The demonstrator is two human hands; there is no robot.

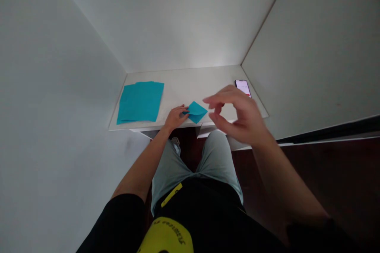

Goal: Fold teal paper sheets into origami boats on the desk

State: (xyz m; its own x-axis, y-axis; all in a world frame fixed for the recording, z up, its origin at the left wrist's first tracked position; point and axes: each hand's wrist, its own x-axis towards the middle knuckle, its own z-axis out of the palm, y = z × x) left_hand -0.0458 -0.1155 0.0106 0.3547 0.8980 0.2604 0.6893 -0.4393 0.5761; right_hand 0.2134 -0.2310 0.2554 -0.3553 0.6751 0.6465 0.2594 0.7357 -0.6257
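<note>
While the loose stack of turquoise sheets (140, 102) is lying flat at the left end of the pale, smooth surface (185, 81), its edges are fanning slightly out of line, so more than 1 sheet is showing; I can't count them. The paper is looking thin, matt and plain.

Just right of it, my left grip (176, 116) is closing on the left corner of the folded paper (196, 108), fingertips over the top and thumb along the lower side. That piece is lying near the front edge of the surface, between my 2 hands. It is forming a small diamond with crisp points, and across its middle a loose flap is bowing up a little. I'm judging that I'm partway through folding, with this flap needing to be settled. The next move is probably calling for a steady left hold and a light, exact pinch or press near the right point.

Further right, my right grip (247, 116) is hovering empty, forefinger and thumb curving apart. Behind it, a slim, glossy phone (242, 86) is lying screen up, its lower part hidden.
</note>
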